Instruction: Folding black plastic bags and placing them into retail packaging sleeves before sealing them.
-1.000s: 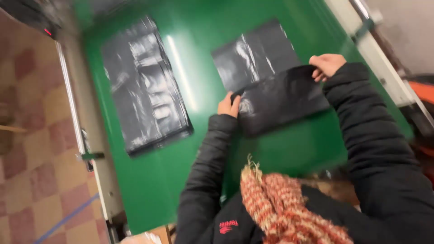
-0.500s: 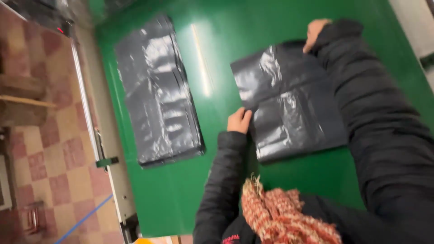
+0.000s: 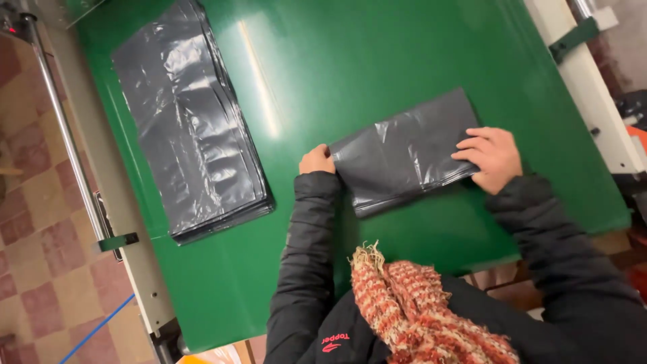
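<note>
A: What do the hands have hold of?

B: A folded black plastic bag, glossy and creased, lying flat on the green table top. The left hand is bunched at the bag's left edge, fingers curled in, pinching or pressing that edge; I cannot tell which. The right hand lies on the bag's right end, fingers spread flat across the plastic, pressing it down rather than gripping.

A: Where does the bag sit on the table?

B: Toward the near right part, tilted, its right end farther from the person than its left. It lies just beyond the person's black padded sleeves.

A: Anything else on that surface?

B: A stack of flat black plastic bags, long and rectangular, lies well apart to the left, running away from the near edge at a slant.

A: And around the table?

B: A metal rail runs along the left side above a chequered tile floor. A white frame bar with a green bracket borders the right. A red and cream knitted scarf hangs at the person's chest.
</note>
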